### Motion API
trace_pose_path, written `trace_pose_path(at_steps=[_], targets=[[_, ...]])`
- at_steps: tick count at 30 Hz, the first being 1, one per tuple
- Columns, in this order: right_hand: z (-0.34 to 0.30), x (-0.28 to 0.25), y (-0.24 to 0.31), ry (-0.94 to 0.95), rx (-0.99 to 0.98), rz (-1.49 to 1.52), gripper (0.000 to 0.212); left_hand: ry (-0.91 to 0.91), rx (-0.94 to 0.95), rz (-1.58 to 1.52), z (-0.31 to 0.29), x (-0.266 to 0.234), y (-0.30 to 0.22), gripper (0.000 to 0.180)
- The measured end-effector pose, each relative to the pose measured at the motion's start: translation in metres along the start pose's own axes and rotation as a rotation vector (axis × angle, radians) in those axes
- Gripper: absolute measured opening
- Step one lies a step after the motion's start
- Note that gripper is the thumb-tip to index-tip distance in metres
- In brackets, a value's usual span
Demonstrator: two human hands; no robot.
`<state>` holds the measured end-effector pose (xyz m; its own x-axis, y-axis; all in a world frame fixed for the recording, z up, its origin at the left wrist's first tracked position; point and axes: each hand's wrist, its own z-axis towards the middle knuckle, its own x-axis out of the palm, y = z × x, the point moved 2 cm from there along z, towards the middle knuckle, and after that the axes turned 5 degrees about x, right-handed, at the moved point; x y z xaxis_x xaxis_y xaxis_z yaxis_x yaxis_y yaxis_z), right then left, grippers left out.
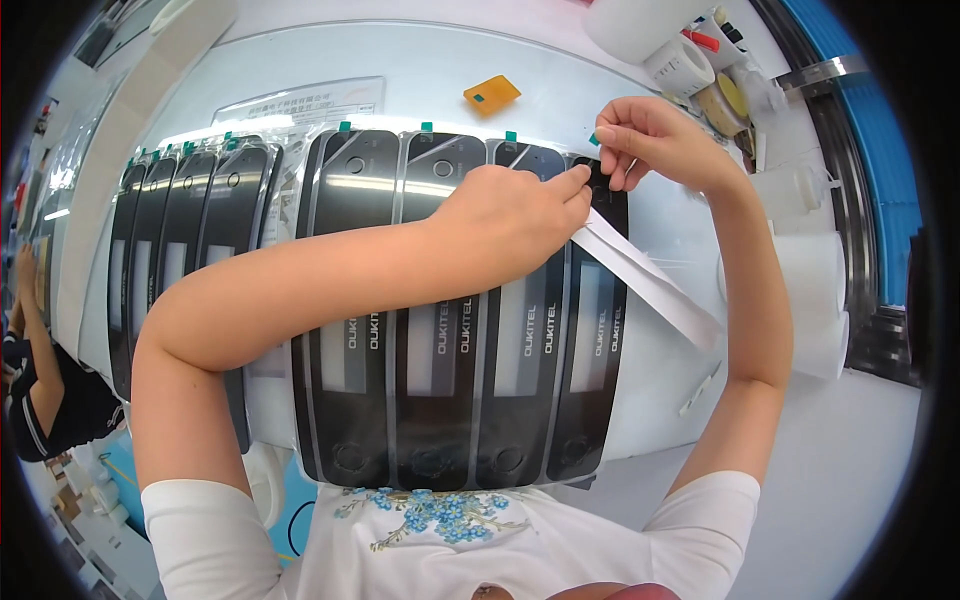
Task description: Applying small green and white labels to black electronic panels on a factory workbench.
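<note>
My left arm reaches across a row of black phone-shaped panels [430, 400] in clear film. My left hand [515, 225] is closed, its fingers gripping the upper end of a long white paper strip [655, 285], which slants down to the right. Just right of it, my right hand [655, 145] pinches a small green tab [595, 139] between thumb and forefinger, above the top of the rightmost panel [590, 390]. Similar green tabs stick up from the tops of the other panels. My left hand hides part of the panels under it.
More black panels [190, 220] overlap on the left. An orange card [492, 96] with a green piece lies at the back. Rolls of tape [722, 105] and white cups [680, 65] stand at the back right, white rolls [790, 290] at the right. Another person's arm [38, 330] shows far left.
</note>
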<state>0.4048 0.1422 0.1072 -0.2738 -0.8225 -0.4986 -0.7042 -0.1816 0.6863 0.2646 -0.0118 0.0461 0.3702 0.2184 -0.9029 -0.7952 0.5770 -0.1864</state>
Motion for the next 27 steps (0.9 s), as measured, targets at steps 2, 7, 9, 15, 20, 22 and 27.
trace_pose_path(at_steps=[2, 7, 9, 15, 20, 22, 27], targets=[[0.006, -0.003, -0.003, 0.056, 0.022, -0.004, 0.022, 0.014, -0.006, 0.018, 0.001, 0.0, 0.001, 0.029], [0.019, -0.01, -0.006, 0.205, 0.035, -0.013, 0.023, 0.005, 0.004, -0.072, 0.001, -0.004, 0.001, 0.029], [0.021, -0.012, -0.002, 0.252, 0.066, -0.059, 0.023, 0.018, 0.014, -0.062, 0.002, -0.002, 0.002, 0.029], [0.027, -0.009, 0.001, 0.257, 0.071, -0.132, 0.022, 0.058, 0.021, -0.053, 0.001, -0.003, 0.003, 0.03], [0.026, -0.009, 0.003, 0.249, 0.077, -0.153, 0.02, 0.034, 0.033, -0.043, 0.0, -0.003, 0.003, 0.031], [0.028, -0.008, 0.003, 0.254, 0.08, -0.163, 0.019, 0.019, 0.02, -0.067, 0.0, -0.002, 0.003, 0.03], [0.029, -0.009, 0.004, 0.264, 0.101, -0.173, 0.018, 0.012, -0.006, -0.077, 0.001, -0.003, 0.002, 0.031]])
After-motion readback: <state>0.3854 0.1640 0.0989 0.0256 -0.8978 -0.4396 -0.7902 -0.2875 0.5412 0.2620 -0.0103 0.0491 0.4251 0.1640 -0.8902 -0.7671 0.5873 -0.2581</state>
